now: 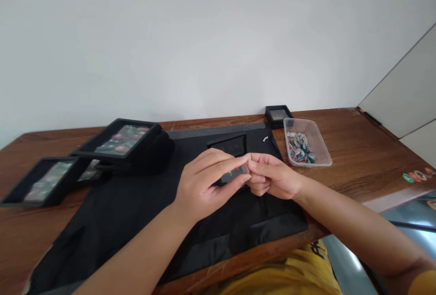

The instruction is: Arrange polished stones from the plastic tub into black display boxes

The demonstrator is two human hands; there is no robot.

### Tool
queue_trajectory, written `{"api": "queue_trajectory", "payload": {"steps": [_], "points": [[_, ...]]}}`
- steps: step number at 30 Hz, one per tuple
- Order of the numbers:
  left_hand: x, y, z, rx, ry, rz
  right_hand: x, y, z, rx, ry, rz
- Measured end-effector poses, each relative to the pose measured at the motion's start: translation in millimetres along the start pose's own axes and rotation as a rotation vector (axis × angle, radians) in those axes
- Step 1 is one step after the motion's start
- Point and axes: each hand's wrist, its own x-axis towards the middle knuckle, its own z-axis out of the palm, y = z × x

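Note:
My left hand [206, 181] and my right hand [270, 174] meet at the fingertips over the black mat [143, 222]. Between them is a small pale piece [244, 168], mostly hidden by the fingers; its kind does not show. The thumb and fingers of my left hand close on it from the left, while my right hand pinches its other side with the remaining fingers curled. Beneath both hands lies an open black frame case [228, 144] with its lid tilted up at the back, partly covered by my hands.
At left, black frame cases [117, 140] holding colourful pieces are stacked, with another such case [44, 181] beside them. A clear plastic tub [320, 147] of green and pink pieces stands right, near a small black case [278, 115]. A white scrap [265, 139] lies on the mat.

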Motion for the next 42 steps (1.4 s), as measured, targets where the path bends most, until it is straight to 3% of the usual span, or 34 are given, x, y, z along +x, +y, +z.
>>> {"api": "queue_trajectory", "payload": {"steps": [8, 13, 19, 24, 28, 42], "points": [[2, 2, -2.3, 0.003, -0.016, -0.048, -1, -2, 3, -0.040, 0.047, -0.008], [-2, -2, -1.4, 0.027, -0.053, -0.116, 2, 1, -1, -0.144, 0.327, -0.236], [-16, -9, 15.1, 0.060, -0.287, -0.348, 5, -2, -8, -0.217, 0.599, -0.412], [-15, -10, 25.9, 0.134, -0.516, -0.471, 4, -1, -5, -0.280, 0.600, -0.410], [-10, -7, 26.8, 0.237, -0.624, -0.569, 3, 0, -2, -0.318, 0.591, -0.432], [-11, -9, 23.8, 0.329, -0.693, -0.612, 1, -2, 0, -0.411, 0.552, -0.435]]}}
